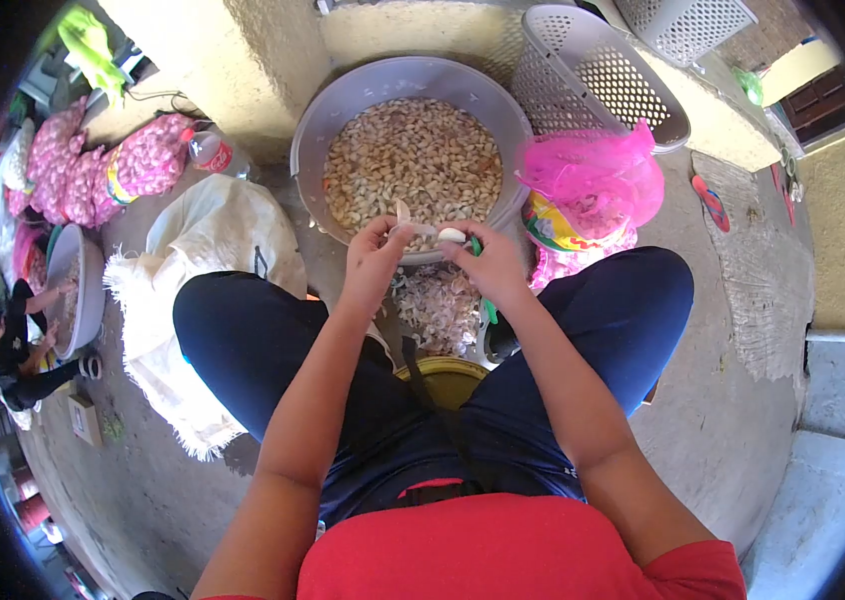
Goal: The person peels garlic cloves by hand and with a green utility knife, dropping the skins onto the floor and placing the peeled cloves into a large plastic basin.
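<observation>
My left hand (380, 255) is closed, pinching a pale papery garlic peel (403, 212) between thumb and fingers. Close beside it, my right hand (491, 265) grips a white garlic clove (452, 235) at its fingertips. A green handle (477, 245), apparently of a small knife, shows against the right fingers; its blade is hard to make out. Both hands are over the near rim of a large grey basin (308, 150) holding many garlic cloves (413, 150) in what looks like water. Below the hands lies a heap of loose garlic skins (440, 308).
A pink mesh bag of garlic (593, 195) stands right of the basin, before a grey perforated basket (603, 80). A white woven sack (228, 230) lies left. Further left are pink garlic sacks (148, 160), a cola bottle (211, 152) and another person (18, 335) at a basin.
</observation>
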The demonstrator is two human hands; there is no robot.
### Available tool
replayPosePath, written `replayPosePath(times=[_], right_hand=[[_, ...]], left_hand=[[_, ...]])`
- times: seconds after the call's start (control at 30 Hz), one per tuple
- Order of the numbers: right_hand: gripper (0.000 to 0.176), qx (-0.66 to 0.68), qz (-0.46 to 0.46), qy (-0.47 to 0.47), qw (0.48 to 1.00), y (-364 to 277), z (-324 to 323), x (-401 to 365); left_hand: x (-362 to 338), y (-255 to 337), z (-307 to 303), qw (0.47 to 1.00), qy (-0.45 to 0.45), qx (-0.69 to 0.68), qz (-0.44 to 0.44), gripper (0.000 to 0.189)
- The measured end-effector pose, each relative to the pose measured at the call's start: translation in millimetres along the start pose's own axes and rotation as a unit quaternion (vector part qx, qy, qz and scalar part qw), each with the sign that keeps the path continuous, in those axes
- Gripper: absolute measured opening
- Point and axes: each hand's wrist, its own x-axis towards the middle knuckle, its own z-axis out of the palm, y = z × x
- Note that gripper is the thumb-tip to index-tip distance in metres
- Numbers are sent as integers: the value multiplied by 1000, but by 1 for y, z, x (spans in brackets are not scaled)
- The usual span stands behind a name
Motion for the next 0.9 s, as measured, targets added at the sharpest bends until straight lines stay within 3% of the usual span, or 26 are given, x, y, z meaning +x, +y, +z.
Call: replayPosePath(times=[0.07, 0.27, 0.37, 0.43, 0.47, 0.5, 0.53, 0.6, 0.67, 0.77, 0.83, 0.9], right_hand=[[25, -29, -50, 7, 998, 8, 3, 1], [34, -255, 31, -143, 956, 26, 5, 0], [33, -303, 19, -136, 943, 27, 0, 9], [34, -156, 16, -8, 988, 24, -28, 34], [38, -78, 72, 56, 993, -15, -49, 42], [39, -66, 16, 116, 991, -14, -76, 63], [31, 121, -4, 171, 978, -9, -101, 79], [24, 239, -60, 265, 932, -25, -134, 101], [21, 173, -25, 274, 946, -25, -135, 98], [17, 165, 27, 212, 963, 3, -108, 89], [28, 34, 107, 107, 988, 17, -83, 75], [31, 1, 86, 77, 993, 34, -63, 75]], left_hand=[[0, -1, 0, 1000, 13, 13, 8, 15], [4, -1, -5, 997, 65, 18, -22, 15], [4, -2, -6, 997, 64, 36, -28, 17], [5, -4, -5, 997, 63, 47, -29, 18], [6, -6, -6, 997, 57, 49, -21, 19], [7, -8, -6, 997, 52, 50, -13, 19], [7, -10, -7, 998, 46, 51, -5, 20], [5, -10, -5, 997, 38, 59, -18, 20], [5, -11, -3, 997, 25, 65, -28, 20], [6, -19, -3, 996, 3, 85, -25, 19], [8, -26, -4, 993, -9, 117, -3, 18], [9, -25, -2, 993, -5, 116, -12, 18]])
